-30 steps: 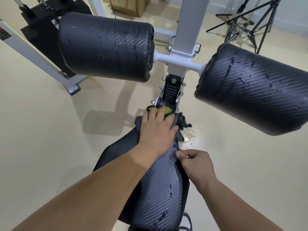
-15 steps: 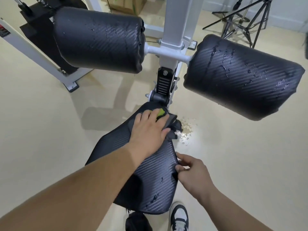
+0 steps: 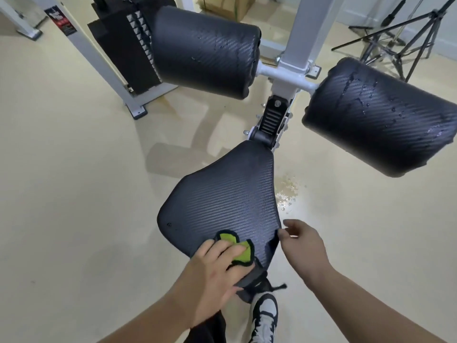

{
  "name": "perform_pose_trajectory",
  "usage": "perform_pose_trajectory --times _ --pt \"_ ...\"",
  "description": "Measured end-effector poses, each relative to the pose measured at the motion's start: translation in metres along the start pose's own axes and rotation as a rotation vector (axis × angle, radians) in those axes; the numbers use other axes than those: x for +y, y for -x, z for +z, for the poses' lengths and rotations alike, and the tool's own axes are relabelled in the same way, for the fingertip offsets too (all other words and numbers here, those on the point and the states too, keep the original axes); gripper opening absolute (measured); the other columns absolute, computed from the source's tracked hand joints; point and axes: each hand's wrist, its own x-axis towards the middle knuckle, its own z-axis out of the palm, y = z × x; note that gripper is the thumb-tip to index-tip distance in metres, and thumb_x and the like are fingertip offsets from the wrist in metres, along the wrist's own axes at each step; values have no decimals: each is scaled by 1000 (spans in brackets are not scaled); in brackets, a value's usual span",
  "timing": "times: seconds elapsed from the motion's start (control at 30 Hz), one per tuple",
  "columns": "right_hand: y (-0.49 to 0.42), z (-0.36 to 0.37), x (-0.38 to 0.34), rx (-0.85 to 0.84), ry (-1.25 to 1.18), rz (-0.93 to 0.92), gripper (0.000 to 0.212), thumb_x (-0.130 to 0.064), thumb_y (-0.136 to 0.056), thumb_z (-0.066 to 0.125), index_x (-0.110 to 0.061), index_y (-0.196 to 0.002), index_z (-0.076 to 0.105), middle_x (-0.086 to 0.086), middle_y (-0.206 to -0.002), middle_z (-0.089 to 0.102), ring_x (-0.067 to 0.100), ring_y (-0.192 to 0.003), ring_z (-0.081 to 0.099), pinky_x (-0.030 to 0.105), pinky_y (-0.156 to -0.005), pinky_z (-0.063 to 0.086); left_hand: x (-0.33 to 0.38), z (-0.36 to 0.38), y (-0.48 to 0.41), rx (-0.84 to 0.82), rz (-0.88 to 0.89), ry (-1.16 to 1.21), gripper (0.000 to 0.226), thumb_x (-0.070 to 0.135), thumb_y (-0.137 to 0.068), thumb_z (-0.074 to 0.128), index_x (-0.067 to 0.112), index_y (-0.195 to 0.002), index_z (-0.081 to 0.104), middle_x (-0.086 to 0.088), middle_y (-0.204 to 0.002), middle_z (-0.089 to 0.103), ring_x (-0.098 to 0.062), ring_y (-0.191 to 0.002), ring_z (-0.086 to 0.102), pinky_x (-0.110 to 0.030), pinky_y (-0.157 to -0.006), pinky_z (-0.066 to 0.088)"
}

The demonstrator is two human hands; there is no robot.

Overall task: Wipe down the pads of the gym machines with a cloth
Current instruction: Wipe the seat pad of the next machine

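A black textured seat pad (image 3: 222, 201) sits low in the middle of the view. My left hand (image 3: 217, 271) presses a dark cloth with a green patch (image 3: 237, 251) flat on the pad's near edge. My right hand (image 3: 303, 243) rests at the pad's right near edge, fingers loosely curled against the rim. Above, two black roller pads hang off a white post: the left roller (image 3: 202, 50) and the right roller (image 3: 378, 115), which carries water drops.
A white machine post (image 3: 306, 35) rises behind the seat. A black weight stack (image 3: 123, 43) in a white frame stands at the back left, tripod stands (image 3: 400, 33) at the back right. Water drops (image 3: 286, 194) lie on the beige floor. My shoe (image 3: 264, 315) is below the seat.
My left hand has dragged the cloth from the seat's far narrow end back to its near edge. The view has pulled back and the seat's surface looks drier.
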Motion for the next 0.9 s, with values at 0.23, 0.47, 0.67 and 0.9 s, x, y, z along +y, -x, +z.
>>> perform_pose_trajectory --times 0.23,0.47,0.67,0.9 --pt "-1 8 -40 -71 572 -97 22 -38 -88 66 -22 -100 57 -4 -94 65 24 -91 65 33 -70 50 -74 -9 -15 219 -879 13 51 49 -95 44 23 -133 66 -11 -137 59 -38 -118 54 -51 -94 46" --pt "-20 -6 -71 -102 543 -75 47 -50 -88 71 -15 -118 58 3 -120 64 25 -106 65 38 -86 54 -27 -4 15 162 -489 29 48 51 -92 56 31 -136 63 -2 -140 56 -31 -121 54 -48 -97 47" --pt "-69 10 -118 -103 481 -66 56 -45 -81 80 -16 -117 49 2 -114 62 27 -101 61 40 -80 51 -124 -37 -68 27 -789 -11 54 52 -103 31 32 -151 45 -5 -150 47 -31 -128 48 -47 -104 39" --pt "-92 15 -143 -121 661 18 49 -32 -71 89 -18 -95 49 -7 -76 49 23 -80 55 31 -63 40 -149 -48 -188 -78 -524 127 59 50 -106 31 25 -159 23 -10 -143 47 -31 -122 50 -46 -100 46"
